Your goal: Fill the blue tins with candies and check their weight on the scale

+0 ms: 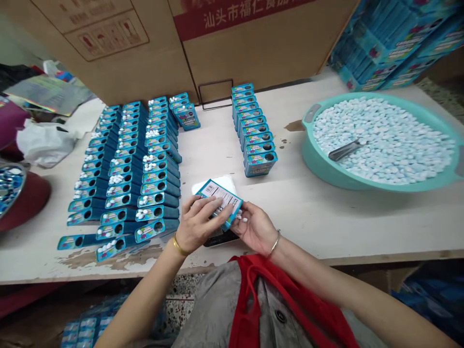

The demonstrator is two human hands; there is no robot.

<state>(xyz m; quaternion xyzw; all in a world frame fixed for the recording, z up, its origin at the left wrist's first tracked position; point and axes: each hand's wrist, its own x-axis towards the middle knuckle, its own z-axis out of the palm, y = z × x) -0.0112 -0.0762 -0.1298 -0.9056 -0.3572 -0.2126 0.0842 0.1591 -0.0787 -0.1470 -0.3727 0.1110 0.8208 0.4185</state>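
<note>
A blue candy tin (226, 198), its printed label side facing up, is tilted over the middle of the table. My left hand (201, 217) grips it from the left, with fingers lying across the label. My right hand (257, 227) is cupped at the tin's right corner, and a few white candies (243, 219) lie in its palm. Its fingertips are hidden beneath the tin. Under both hands sits a small scale with a white plate (221, 182), mostly covered.
Rows of blue tins (126, 169), many with candies on top, stand at left; another row (255, 128) stands in the centre. A turquoise tub (319, 166) of candies holds a metal scoop (344, 151). A cardboard box (253, 53) lines the back; a red bowl (32, 203) is at left.
</note>
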